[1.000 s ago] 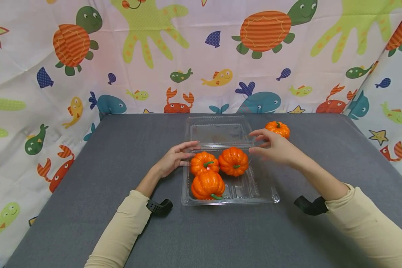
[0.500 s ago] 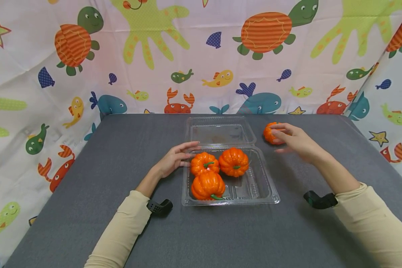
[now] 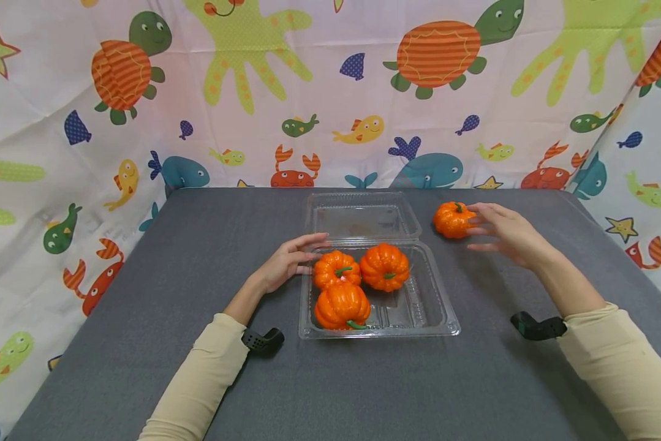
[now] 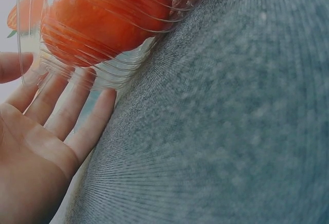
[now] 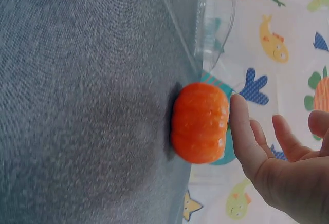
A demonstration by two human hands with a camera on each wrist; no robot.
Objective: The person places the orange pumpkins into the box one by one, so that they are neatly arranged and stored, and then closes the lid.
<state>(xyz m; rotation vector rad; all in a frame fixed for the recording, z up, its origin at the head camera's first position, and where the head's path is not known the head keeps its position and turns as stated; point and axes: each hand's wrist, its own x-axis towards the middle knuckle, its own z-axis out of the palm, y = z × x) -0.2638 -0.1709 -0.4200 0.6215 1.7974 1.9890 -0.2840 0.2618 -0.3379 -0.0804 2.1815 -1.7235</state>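
A clear plastic clamshell box [image 3: 429,306] lies open in the middle of the table, holding three small orange pumpkins [image 3: 385,267] toward its left and back. My left hand [image 3: 280,263] rests at the box's left wall with fingers extended; in the left wrist view the fingertips [image 4: 105,98] touch the ribbed plastic. Behind and right of the box, a fourth small pumpkin [image 3: 453,220] sits on the table, stem up. Just to its right is my right hand [image 3: 512,236], fingers loosely spread around no object; whether a fingertip touches that pumpkin I cannot tell.
The box's lid [image 3: 363,215] lies folded back flat behind its base. A grey cloth covers the table [image 3: 374,392]. Beyond the back edge hangs a curtain [image 3: 330,79] printed with sea animals, and it continues along both sides.
My right hand has moved right, from the box's right edge past the lone pumpkin. That pumpkin now sits slightly farther left. The left hand stays in place.
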